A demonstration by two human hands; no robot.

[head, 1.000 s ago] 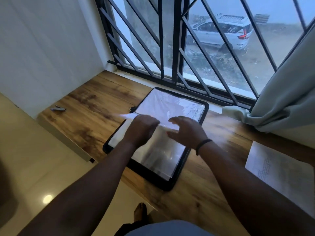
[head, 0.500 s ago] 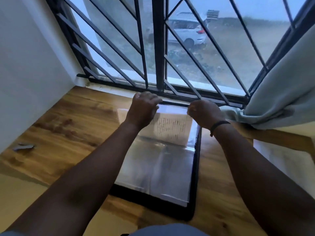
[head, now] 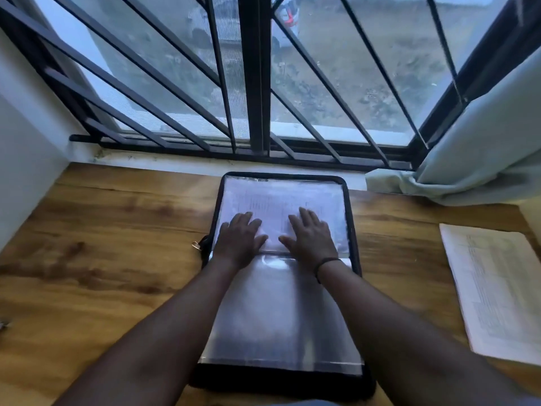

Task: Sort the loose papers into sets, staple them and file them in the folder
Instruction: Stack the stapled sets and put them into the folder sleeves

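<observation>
Left hand (head: 240, 239): flat, fingers straight and spread, palm pressing the clear sleeve over the filed paper set (head: 272, 205). Right hand (head: 311, 238): likewise flat and spread, just beside it, holding nothing. Folder (head: 354, 253): one, black, open on the wooden table (head: 111, 259) at centre, below the window. Print under the plastic is blurred, unreadable. Loose papers (head: 497, 288): one stack at right, sheet count unclear, edge cut off.

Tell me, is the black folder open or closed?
Open. The folder lies flat, its clear sleeves showing, and both hands, left hand and right hand, press on them.
</observation>
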